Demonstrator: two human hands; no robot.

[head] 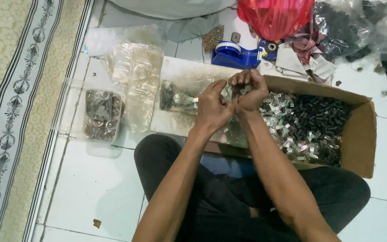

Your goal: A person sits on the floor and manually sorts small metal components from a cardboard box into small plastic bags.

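Pinching a small metal clip (227, 93) mid-frame between both hands: left hand (212, 109) fingers curled tight, right hand (248, 92) closed over it, above the cardboard box (359, 134).

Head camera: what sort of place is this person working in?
Probably a home floor used for piecework packing, not a factory. The person sits on white floor tiles beside a patterned mat, with a cardboard box of small metal and black parts and a blue tape dispenser.

Home floor doubling as piecework spot: white tiled floor (90, 188), patterned beige rug (19, 89), brown cardboard box (359, 134) holding small metal parts, blue tape dispenser (234, 54) lying nearby.
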